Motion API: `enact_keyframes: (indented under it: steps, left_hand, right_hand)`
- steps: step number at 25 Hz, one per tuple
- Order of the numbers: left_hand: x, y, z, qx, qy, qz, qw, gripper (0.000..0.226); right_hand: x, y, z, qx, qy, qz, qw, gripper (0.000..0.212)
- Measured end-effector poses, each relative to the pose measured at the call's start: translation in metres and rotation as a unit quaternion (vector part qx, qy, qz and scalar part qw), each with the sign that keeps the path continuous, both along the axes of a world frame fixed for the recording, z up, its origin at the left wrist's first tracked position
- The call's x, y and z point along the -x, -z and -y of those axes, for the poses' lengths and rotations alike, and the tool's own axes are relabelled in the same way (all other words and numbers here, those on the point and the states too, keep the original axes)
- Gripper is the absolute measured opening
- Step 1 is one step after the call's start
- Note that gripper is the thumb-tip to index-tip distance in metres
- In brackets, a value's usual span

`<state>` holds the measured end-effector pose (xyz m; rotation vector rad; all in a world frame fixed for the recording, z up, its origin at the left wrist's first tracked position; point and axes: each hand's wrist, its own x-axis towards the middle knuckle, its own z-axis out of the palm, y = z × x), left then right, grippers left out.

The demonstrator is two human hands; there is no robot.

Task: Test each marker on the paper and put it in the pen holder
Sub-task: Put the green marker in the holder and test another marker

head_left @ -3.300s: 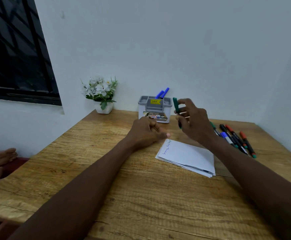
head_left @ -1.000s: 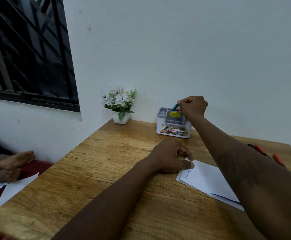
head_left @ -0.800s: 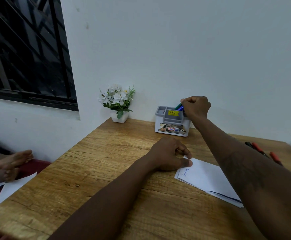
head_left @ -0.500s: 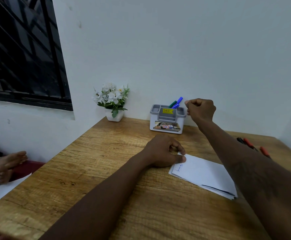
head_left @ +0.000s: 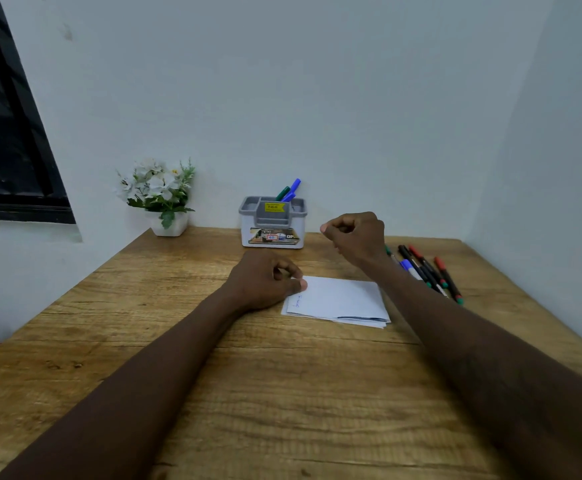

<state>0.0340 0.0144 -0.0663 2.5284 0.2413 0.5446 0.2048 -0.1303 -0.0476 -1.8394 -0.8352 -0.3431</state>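
The grey pen holder (head_left: 273, 226) stands against the back wall with a green marker (head_left: 283, 193) and blue markers (head_left: 294, 187) sticking out of it. A folded white paper (head_left: 341, 301) with a small scribble lies in the middle of the wooden desk. My left hand (head_left: 264, 279) rests on the paper's left corner, thumb pressing it down. My right hand (head_left: 356, 237) hovers to the right of the holder with its fingers curled and nothing in it. Several loose markers (head_left: 427, 271) with red, black, blue and green parts lie on the desk behind my right forearm.
A small white pot of white flowers (head_left: 162, 192) stands in the back left corner. White walls close off the desk at the back and on the right. A dark barred window (head_left: 5, 140) is on the left. The wooden desk (head_left: 282, 393) reaches to the near edge.
My right hand dropped the green marker into the holder, let go and drew back to the right, empty. My left hand stayed on the paper.
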Motion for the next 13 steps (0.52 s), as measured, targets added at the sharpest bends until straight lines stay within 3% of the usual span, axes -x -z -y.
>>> enact_keyframes:
  steps: [8,13]
  left_hand:
    - [0.002,0.003,0.001,-0.028,0.029,-0.004,0.999,0.034]
    - [0.002,0.001,0.000,-0.025,0.049,-0.014,0.998,0.023]
  right_hand:
    - [0.000,0.000,0.045,0.092,0.081,-0.004,0.992,0.006]
    - [-0.024,-0.009,0.076,0.199,0.227,-0.059,0.952,0.017]
